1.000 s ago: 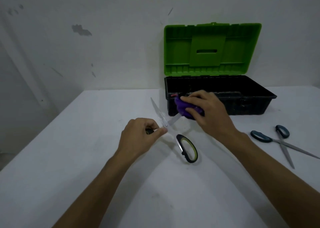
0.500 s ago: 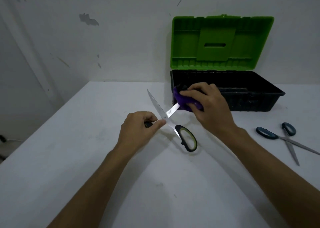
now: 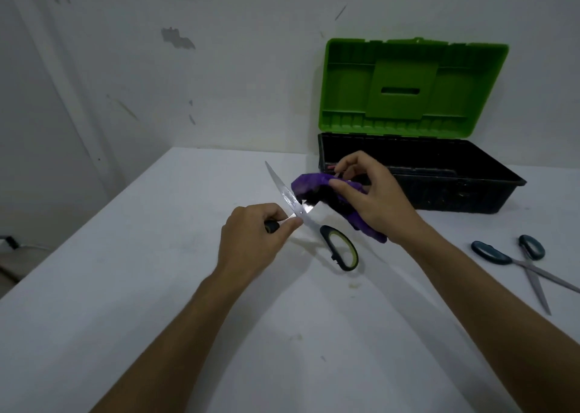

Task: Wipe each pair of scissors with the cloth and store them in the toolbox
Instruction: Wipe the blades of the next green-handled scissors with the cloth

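Purple cloth [image 3: 317,184] is loosening on the head view: half a second ago the right hand [image 3: 373,199] had it pinched tight around one blade, and now the fingers [image 3: 350,189] have spread, thumb and fingertips only lightly holding the bunched cloth, which has slid back toward the pivot. The left hand [image 3: 251,240] is closed around one black handle of the scissors [image 3: 301,214], blades splayed wide, the free blade pointing up and away, the other handle loop [image 3: 340,249] hanging just above the table [image 3: 157,287]. My read is that one wiping stroke has just finished and the cloth is being regripped (perhaps for the other blade, perhaps for another pass). Nothing is stored yet as far as I can see; the toolbox [image 3: 464,192] stands open behind the hands, green lid [image 3: 411,89] up, its inside too dark to read. Teal scissors [image 3: 524,262] lie open on the table to the right, well apart from both hands, evidently waiting their turn.
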Demonstrator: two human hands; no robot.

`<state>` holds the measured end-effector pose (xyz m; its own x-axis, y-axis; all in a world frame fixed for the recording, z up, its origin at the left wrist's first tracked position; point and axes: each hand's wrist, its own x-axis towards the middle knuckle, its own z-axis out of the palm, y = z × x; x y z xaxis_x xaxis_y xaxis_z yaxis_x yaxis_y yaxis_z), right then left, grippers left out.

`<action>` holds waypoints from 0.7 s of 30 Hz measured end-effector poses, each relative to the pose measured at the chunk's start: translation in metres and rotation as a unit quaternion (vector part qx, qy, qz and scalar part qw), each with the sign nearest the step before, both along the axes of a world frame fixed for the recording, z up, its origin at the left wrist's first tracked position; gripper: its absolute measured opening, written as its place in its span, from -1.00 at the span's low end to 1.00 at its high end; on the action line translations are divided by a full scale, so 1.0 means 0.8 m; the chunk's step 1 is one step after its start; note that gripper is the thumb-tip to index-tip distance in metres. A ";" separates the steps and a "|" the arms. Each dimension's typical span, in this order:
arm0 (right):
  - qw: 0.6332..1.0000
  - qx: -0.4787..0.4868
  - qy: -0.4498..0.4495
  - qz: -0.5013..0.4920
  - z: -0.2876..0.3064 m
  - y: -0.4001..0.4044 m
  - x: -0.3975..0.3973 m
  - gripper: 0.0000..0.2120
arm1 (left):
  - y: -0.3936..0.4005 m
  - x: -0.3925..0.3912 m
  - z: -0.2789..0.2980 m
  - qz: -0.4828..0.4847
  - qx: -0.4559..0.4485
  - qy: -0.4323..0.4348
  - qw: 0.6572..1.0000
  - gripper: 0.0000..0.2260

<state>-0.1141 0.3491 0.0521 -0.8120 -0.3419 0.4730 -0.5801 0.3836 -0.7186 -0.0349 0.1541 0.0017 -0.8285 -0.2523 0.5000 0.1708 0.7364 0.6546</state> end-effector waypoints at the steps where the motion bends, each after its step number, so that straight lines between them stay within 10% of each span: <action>1: 1.000 -0.006 0.018 -0.019 0.000 -0.001 -0.004 -0.91 | -0.002 -0.001 -0.001 0.000 0.003 0.001 1.000 -0.74; 6: 0.987 -0.003 0.113 -0.113 0.003 -0.009 -0.014 -0.95 | -0.006 -0.002 -0.003 0.000 0.032 -0.009 0.999 -0.72; 11: 0.989 0.082 0.116 -0.039 -0.019 -0.019 0.006 -0.58 | -0.008 -0.004 -0.005 0.021 0.013 -0.006 1.000 -0.73; 21: 0.922 0.207 0.326 0.040 -0.038 -0.017 0.013 -0.69 | -0.009 -0.006 -0.006 0.021 -0.009 -0.026 0.999 -0.70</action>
